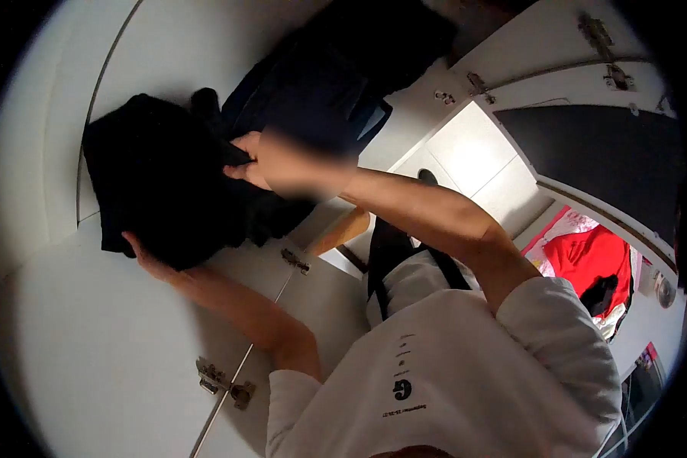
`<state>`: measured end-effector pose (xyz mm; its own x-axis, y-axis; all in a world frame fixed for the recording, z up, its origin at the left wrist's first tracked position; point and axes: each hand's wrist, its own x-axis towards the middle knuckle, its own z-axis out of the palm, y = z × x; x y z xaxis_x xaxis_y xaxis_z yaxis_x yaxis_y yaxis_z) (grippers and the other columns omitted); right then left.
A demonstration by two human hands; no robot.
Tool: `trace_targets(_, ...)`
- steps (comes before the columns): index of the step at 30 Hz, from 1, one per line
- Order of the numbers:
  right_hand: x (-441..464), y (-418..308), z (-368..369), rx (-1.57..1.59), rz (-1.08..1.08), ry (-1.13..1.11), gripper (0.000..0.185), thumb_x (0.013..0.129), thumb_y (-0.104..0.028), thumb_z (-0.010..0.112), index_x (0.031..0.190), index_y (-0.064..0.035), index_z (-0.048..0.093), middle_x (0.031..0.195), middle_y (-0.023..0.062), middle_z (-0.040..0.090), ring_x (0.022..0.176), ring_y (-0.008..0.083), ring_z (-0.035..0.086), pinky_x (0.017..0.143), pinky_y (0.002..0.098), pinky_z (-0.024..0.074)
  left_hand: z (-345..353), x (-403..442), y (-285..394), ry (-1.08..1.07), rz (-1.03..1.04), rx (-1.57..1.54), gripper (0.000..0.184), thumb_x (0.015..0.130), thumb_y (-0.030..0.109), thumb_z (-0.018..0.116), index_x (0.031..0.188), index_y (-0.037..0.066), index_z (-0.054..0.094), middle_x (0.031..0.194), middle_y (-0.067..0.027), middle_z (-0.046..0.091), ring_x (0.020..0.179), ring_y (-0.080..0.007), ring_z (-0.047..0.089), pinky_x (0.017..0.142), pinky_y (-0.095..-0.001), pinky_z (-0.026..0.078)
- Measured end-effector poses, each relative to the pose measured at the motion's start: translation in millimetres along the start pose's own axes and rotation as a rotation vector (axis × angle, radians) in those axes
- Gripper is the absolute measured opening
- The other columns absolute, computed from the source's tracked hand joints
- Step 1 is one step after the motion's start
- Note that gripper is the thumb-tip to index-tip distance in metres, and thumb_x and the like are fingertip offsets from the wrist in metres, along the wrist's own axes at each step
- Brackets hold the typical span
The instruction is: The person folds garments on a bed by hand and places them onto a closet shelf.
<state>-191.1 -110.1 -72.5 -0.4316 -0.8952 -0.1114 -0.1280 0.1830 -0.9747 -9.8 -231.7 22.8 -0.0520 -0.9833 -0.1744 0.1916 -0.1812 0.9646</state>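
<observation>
A bundled black garment (164, 179), its exact kind lost in the dark, is held inside a white cabinet. My left hand (159, 263) grips its lower edge; one digit shows, and the other fingers are hidden by the cloth. With thumb and fingers closed, my right hand (286, 162) pinches the garment's right side; part of this hand is blurred. Just beyond the right hand lie dark blue folded clothes, probably denim (282, 91), with more black cloth (382, 42) above them.
White cabinet doors with metal hinges (225, 384) stand around me. Another open door (557, 53) is at the upper right. Pale floor tiles (473, 149) show beside my foot. At the right, red clothing (588, 259) lies on pink patterned fabric.
</observation>
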Motion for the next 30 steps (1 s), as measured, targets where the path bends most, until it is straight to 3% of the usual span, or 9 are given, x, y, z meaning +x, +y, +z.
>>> trace_targets(2,-9,-49,-41,0.160,0.141,-0.108,0.085,0.084,-0.054,0.072,0.138,0.0071,0.050,0.121,0.0262,0.064,0.111,0.0325,0.062,0.094,0.0392,0.0487,-2,-4,5,0.003,0.058,-0.009,0.072,0.096,0.048,0.060,0.139,-0.008,0.047,0.144,-0.0202,0.049,0.128,-0.0371,0.050,0.110,-0.0477,0.041)
trace_targets(6,-31,-75,-115,0.336,0.227,0.139,0.086,0.079,-0.044,0.081,0.133,0.0139,0.048,0.119,0.0230,0.065,0.111,0.0289,0.063,0.098,0.0369,0.0501,-40,29,-6,-0.045,-0.041,-0.070,0.071,0.096,0.045,0.061,0.140,-0.009,0.046,0.145,-0.0196,0.048,0.130,-0.0372,0.048,0.112,-0.0470,0.038)
trace_targets(7,-32,-62,-128,0.591,0.139,0.152,0.070,0.078,-0.030,0.084,0.126,0.0119,0.053,0.111,0.0190,0.068,0.102,0.0251,0.067,0.091,0.0357,0.0542,-47,39,-10,-0.059,-0.065,-0.087,0.071,0.096,0.044,0.062,0.140,-0.009,0.045,0.145,-0.0195,0.048,0.130,-0.0373,0.048,0.112,-0.0469,0.037)
trace_targets(8,-51,-89,-149,0.684,0.273,0.211,0.058,0.078,-0.021,0.084,0.120,0.0087,0.057,0.104,0.0155,0.070,0.091,0.0217,0.069,0.083,0.0321,0.0569,-49,43,-13,-0.074,-0.087,-0.105,0.071,0.096,0.043,0.062,0.141,-0.009,0.045,0.146,-0.0193,0.048,0.130,-0.0373,0.048,0.113,-0.0467,0.037)
trace_targets(12,-54,-32,-190,0.603,0.203,0.312,0.067,0.081,-0.022,0.081,0.130,0.0097,0.047,0.114,0.0178,0.066,0.099,0.0260,0.067,0.086,0.0347,0.0559,-11,17,-19,0.000,-0.132,-0.109,0.071,0.096,0.041,0.063,0.141,-0.010,0.044,0.147,-0.0186,0.047,0.132,-0.0373,0.046,0.113,-0.0469,0.035)
trace_targets(18,-2,7,-219,0.667,0.139,0.495,0.072,0.083,-0.027,0.078,0.139,0.0013,0.043,0.137,0.0187,0.053,0.124,0.0303,0.053,0.105,0.0431,0.0441,22,6,-28,0.069,-0.170,-0.102,0.067,0.096,0.038,0.065,0.142,-0.007,0.045,0.147,-0.0171,0.047,0.132,-0.0373,0.046,0.114,-0.0473,0.034)
trace_targets(22,22,23,-250,0.773,0.123,0.682,0.055,0.087,-0.020,0.076,0.135,-0.0064,0.051,0.129,0.0096,0.061,0.117,0.0261,0.057,0.103,0.0411,0.0464,8,18,-41,-0.062,-0.214,-0.197,0.067,0.095,0.037,0.065,0.143,-0.005,0.044,0.148,-0.0168,0.047,0.133,-0.0368,0.046,0.114,-0.0472,0.034)
trace_targets(27,22,95,-260,0.779,-0.058,0.795,0.065,0.087,-0.017,0.076,0.143,-0.0082,0.045,0.136,0.0103,0.056,0.122,0.0291,0.055,0.108,0.0421,0.0436,13,16,-43,-0.076,-0.224,-0.175,0.071,0.095,0.039,0.065,0.145,-0.004,0.041,0.150,-0.0165,0.044,0.134,-0.0361,0.044,0.114,-0.0482,0.034)
trace_targets(30,19,214,-248,0.902,0.233,0.793,0.062,0.089,-0.015,0.074,0.143,-0.0072,0.045,0.139,0.0098,0.055,0.124,0.0291,0.055,0.108,0.0410,0.0449,4,18,-52,-0.148,-0.202,-0.221,0.072,0.095,0.039,0.065,0.146,-0.004,0.039,0.150,-0.0165,0.043,0.135,-0.0355,0.043,0.114,-0.0482,0.034)
